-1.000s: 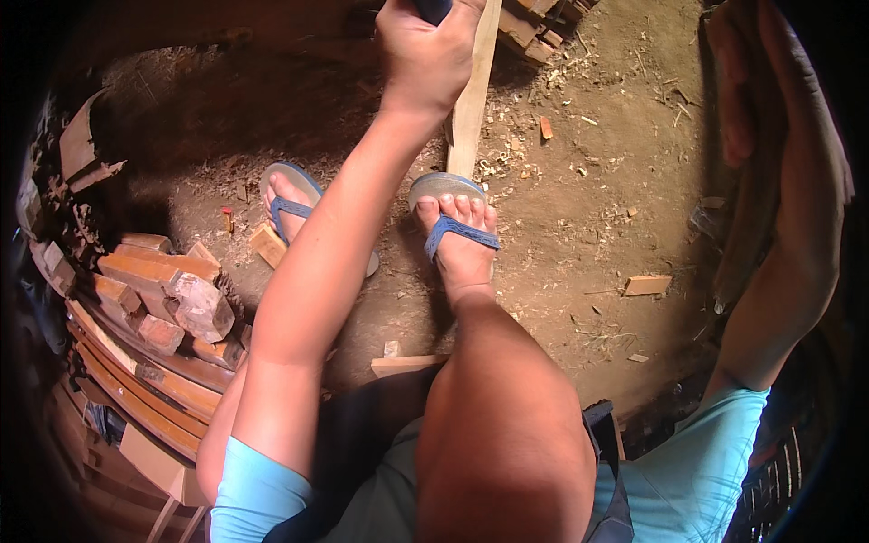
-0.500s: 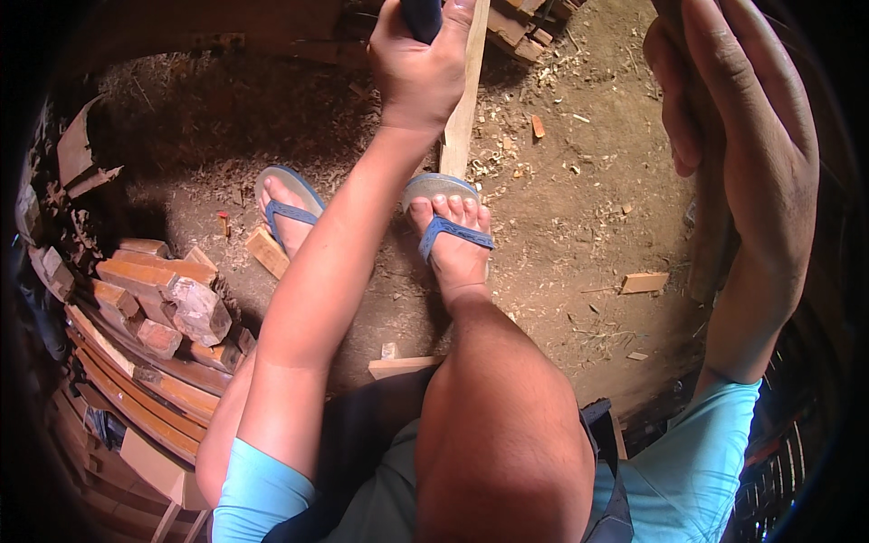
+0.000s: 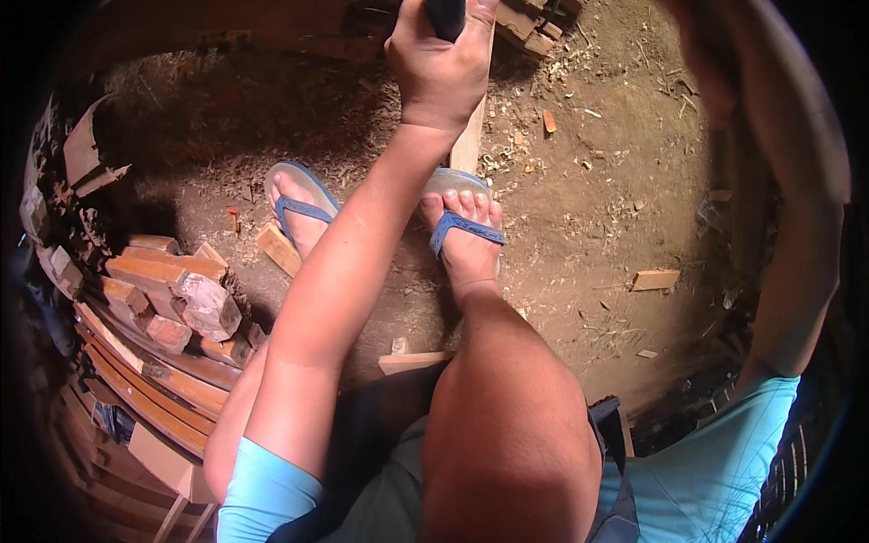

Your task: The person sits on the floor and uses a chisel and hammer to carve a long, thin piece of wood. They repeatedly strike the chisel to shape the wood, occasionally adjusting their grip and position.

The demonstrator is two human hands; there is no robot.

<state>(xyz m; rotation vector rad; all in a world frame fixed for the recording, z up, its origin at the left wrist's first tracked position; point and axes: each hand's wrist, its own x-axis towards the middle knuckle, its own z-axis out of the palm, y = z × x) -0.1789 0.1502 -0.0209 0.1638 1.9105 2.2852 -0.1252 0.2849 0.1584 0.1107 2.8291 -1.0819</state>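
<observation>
At the top middle, my left hand [image 3: 441, 68] is closed round a dark, smooth handle [image 3: 444, 16]. The rest of that tool runs out of the picture. Just beneath the hand lies a long pale wooden strip [image 3: 468, 145], its near end by the toe of my right sandal. At the upper right my right hand [image 3: 769, 81] is raised and smeared by motion. Its fingers are bent round a brown wooden stick [image 3: 748, 213], whose lower part hangs below them; its upper end is hidden.
My feet, in blue flip-flops [image 3: 463, 228], stand on a dirt floor [image 3: 579, 235] strewn with shavings. Stacked wood pieces [image 3: 163, 281] lie at the left, more wood [image 3: 534, 23] at the top. Small offcuts [image 3: 655, 280] lie at the right and near my left foot.
My right hand has moved up and to the right, partly out of the picture, and is blurred. My left hand keeps its hold on the dark handle. The whole view has shifted slightly.
</observation>
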